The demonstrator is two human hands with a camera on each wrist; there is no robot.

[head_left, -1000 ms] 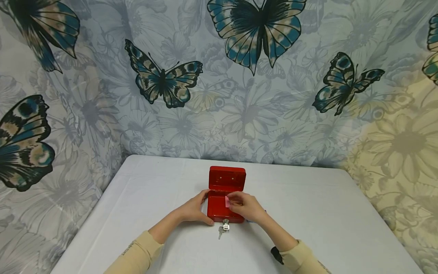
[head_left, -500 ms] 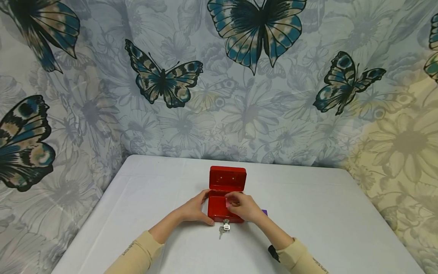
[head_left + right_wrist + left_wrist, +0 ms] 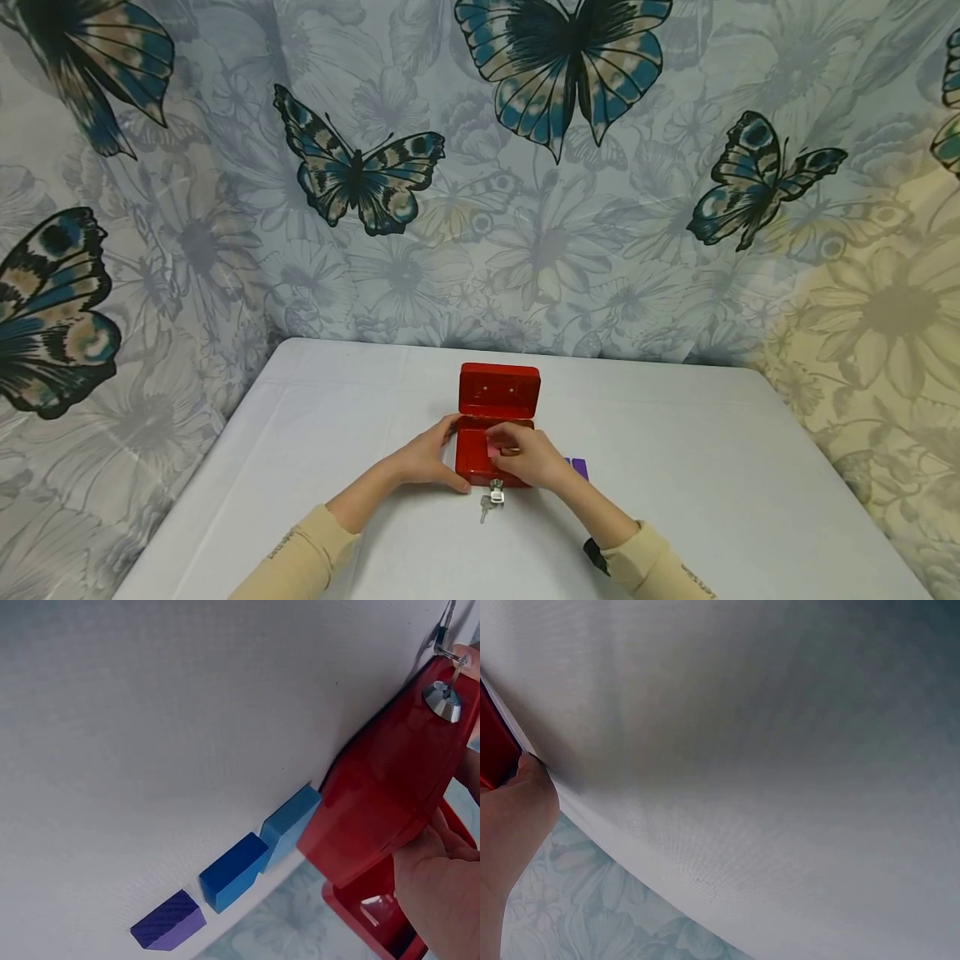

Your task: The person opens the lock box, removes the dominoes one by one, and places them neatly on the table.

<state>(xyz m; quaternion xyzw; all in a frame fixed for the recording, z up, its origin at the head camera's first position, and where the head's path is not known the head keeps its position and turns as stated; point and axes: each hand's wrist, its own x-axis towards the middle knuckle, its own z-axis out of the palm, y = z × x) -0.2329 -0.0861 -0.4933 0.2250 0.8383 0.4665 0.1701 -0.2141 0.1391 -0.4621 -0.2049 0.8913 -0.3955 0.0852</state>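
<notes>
The red box point(image 3: 472, 464) stands, lid raised toward the far edge, midway between the left and right edges of the white surface point(image 3: 712, 467). The left hand point(image 3: 423, 458) holds its left side, thumb at the near left corner. The right hand's point(image 3: 532, 456) grip pinches a pink piece point(image 3: 492, 448) at the box's interior; whether it touches the bottom I cannot tell. Keys point(image 3: 486, 507) hang at the front lock point(image 3: 442, 701). Purple point(image 3: 168, 921), dark blue point(image 3: 234, 871) and lighter blue blocks point(image 3: 291, 825) line the surface toward its right edge.
</notes>
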